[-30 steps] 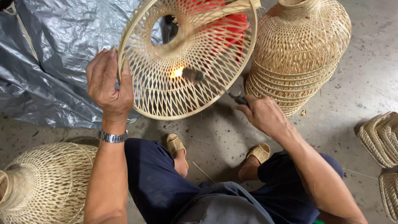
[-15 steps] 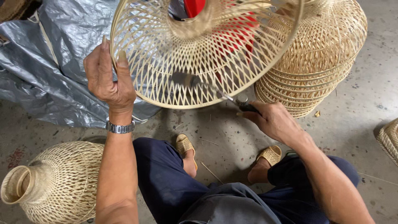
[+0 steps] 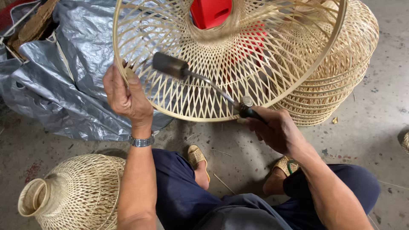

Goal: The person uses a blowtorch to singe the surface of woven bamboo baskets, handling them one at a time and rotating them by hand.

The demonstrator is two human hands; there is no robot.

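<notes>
Torch (image 3: pixel 200 79) flame gone, basket (image 3: pixel 230 59) top cropped

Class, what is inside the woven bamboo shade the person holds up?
A torch head reaches inside the shade, held by the right hand. A red object shows through its neck, mostly hidden.

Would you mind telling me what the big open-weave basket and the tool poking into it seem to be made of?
The basket looks like pale, unfinished bamboo or rattan strips, crossed in an open lattice under a bent hoop rim. The tool seems to be dull grey metal, with a thin rod and dark head; its handle is black, possibly rubber or plastic.
</notes>
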